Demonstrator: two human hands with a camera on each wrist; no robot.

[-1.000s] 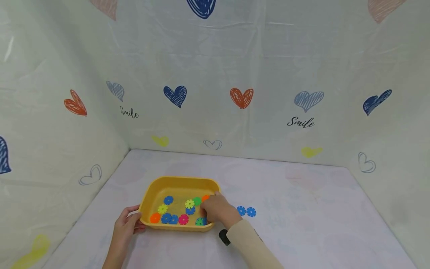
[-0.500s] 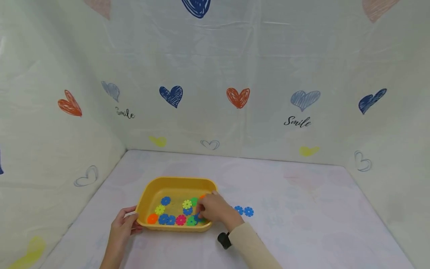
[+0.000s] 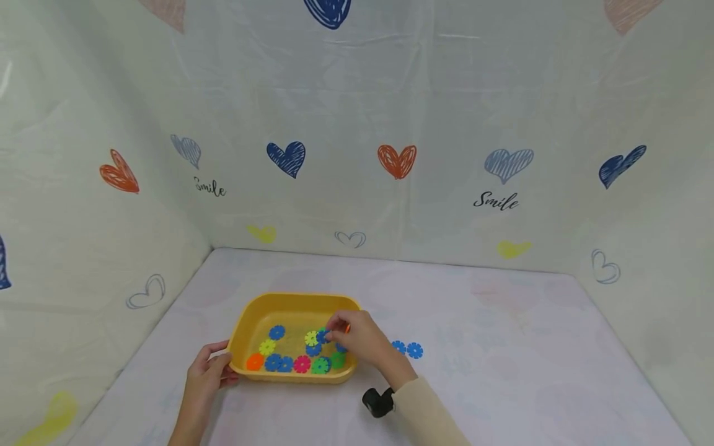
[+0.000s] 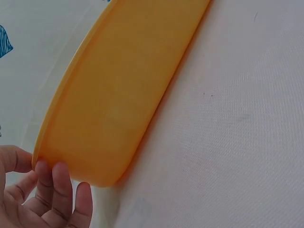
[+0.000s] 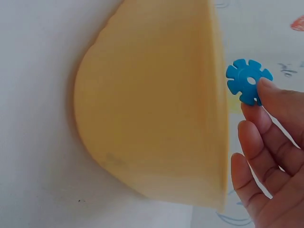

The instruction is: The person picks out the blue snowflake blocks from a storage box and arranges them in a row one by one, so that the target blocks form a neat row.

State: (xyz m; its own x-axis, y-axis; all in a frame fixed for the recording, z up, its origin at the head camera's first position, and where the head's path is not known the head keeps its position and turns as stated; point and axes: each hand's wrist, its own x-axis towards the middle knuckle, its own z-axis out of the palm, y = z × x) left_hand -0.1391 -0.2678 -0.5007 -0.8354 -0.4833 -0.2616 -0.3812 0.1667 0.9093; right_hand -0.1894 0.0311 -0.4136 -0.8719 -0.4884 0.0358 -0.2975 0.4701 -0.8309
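A yellow plastic tray (image 3: 312,300) sits on the table, with several notched flower-shaped plastic discs inside in blue, green, yellow, orange and pink. At its left end my left hand (image 3: 205,370) grips the rim; in the left wrist view, the thumb and fingertips (image 4: 61,171) pinch the tray's corner. My right hand (image 3: 361,339) is over the tray's right side. Between thumb and forefinger it pinches a blue disc (image 5: 243,80), raised above the rim in the right wrist view. A bit of orange (image 3: 348,328) shows between its fingers in the head view.
Two blue discs (image 3: 414,350) lie on the white table to the right of the tray. A black object (image 3: 377,402) is at the right sleeve. Sheets printed with hearts stand behind and beside the table (image 3: 502,347).
Down among the discs a second ago, my right hand has risen slightly and now has a blue disc in its fingertips. My left hand stays on the tray's rim.
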